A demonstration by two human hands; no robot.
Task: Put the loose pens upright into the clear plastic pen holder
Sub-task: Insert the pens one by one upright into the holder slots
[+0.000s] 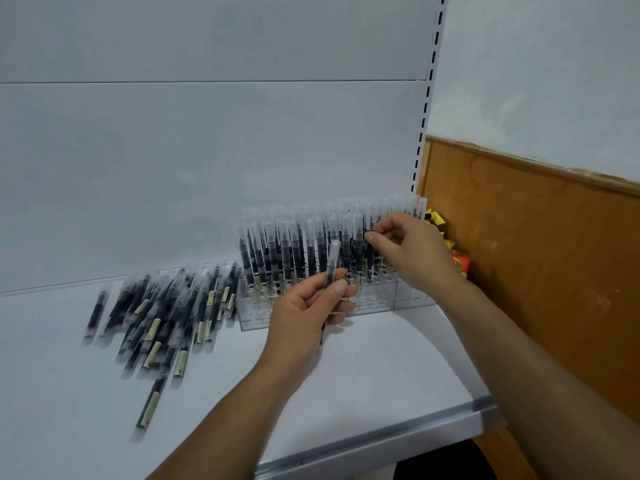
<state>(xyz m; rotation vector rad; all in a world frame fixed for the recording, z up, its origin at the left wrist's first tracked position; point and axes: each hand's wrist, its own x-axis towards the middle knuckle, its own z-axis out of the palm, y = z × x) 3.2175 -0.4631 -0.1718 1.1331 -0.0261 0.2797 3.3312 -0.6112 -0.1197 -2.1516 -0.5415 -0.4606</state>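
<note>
— Where is the pen just now?

— In the left hand, upright, cap on top, just in front of the pen holder. The fingers curl round its lower half, thumb pressed against the barrel.

— And the right hand?

— Over the right part of the holder. Its fingers are pressed together at the tips, pinching the top of one of the standing pens; the other fingers are loosely bent behind.

— What is in the holder?

— Rows of capped pens standing upright, crowded at the back and left. Several front holes near the left hand look open.

— The rest?

— The loose pens lie in a heap on the shelf, just left of the holder, with one pen lying apart, nearer the edge.
</note>
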